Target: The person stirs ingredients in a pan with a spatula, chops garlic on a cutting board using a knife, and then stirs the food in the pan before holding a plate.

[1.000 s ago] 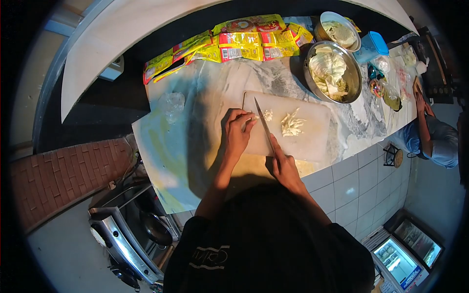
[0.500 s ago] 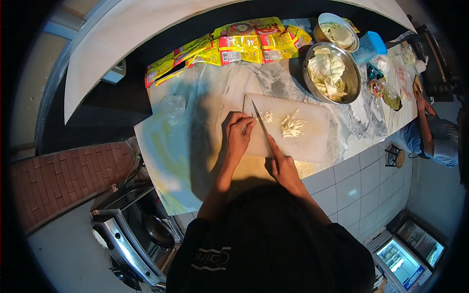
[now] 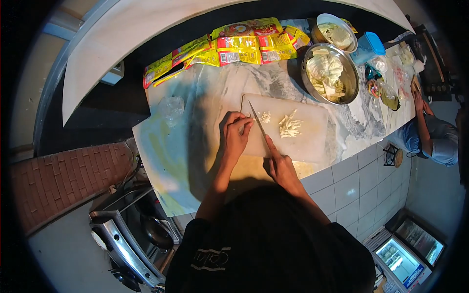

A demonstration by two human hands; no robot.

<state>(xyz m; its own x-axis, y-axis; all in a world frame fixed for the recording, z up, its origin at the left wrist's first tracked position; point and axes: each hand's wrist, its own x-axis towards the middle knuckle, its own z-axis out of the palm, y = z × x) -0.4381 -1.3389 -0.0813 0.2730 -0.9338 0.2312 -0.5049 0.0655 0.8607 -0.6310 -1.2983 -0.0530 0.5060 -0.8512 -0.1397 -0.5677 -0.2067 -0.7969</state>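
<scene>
My right hand (image 3: 280, 163) is closed around the handle of a knife (image 3: 257, 119), whose blade points away over the white cutting board (image 3: 312, 122). At the board's left edge my left hand (image 3: 237, 131) has its fingers bent and pinched close to the blade. What lies between those fingertips is too small to make out. Just right of the blade sits a small heap of finely chopped pale pieces (image 3: 265, 117). Farther right on the board is a pile of pale shredded strips (image 3: 290, 124), which look like cabbage.
Yellow and red noodle packets (image 3: 239, 46) line the back. A steel bowl (image 3: 355, 80) with cabbage leaves, a smaller bowl (image 3: 320, 36) and a blue container (image 3: 369, 48) stand back right. A crumpled plastic bag (image 3: 171, 110) lies left. Another person (image 3: 435, 139) works far right.
The view has shifted very slightly. Both hands and the knife stay nearly in place, with the blade still beside the small chopped heap.
</scene>
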